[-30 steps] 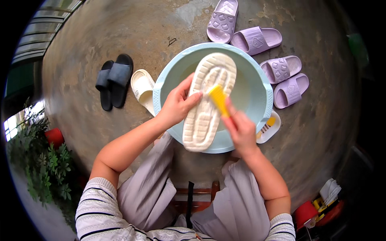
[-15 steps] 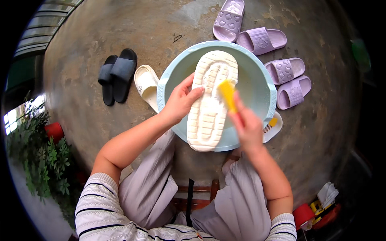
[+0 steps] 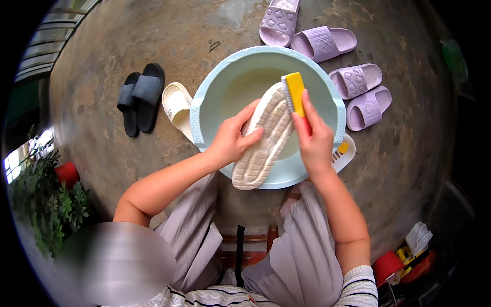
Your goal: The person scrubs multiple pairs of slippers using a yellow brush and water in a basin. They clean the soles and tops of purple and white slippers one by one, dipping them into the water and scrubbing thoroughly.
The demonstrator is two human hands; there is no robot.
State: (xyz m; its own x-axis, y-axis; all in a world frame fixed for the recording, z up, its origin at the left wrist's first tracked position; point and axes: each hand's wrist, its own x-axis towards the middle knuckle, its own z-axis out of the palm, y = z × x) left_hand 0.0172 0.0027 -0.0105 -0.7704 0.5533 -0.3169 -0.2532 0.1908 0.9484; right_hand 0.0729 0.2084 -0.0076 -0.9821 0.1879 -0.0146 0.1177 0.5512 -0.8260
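Observation:
My left hand (image 3: 232, 135) grips a white slipper (image 3: 266, 148) by its left edge, thumb across the ridged sole, which faces up. The slipper is tilted, its upper end leaning right, over a light blue basin (image 3: 196, 120) with cloudy water (image 3: 248, 84) in it. My right hand (image 3: 316, 143) is closed round the red handle of a yellow scrub brush (image 3: 295, 89). The brush's bristles face left, at the slipper's upper right edge; whether they touch it I cannot tell. The slipper's strap is hidden underneath.
Left of the basin lies another white slipper (image 3: 175, 105), then a dark pair of slides (image 3: 148, 94). Several purple slippers (image 3: 325, 43) lie behind and right. A white rounded thing (image 3: 347, 156) with a yellow patch sits by the basin's right rim. Plants (image 3: 51, 204) stand at left.
The slipper has turned, its upper end leaning further right and its sole rolled away from facing straight up. The brush has swung upright to the slipper's right edge.

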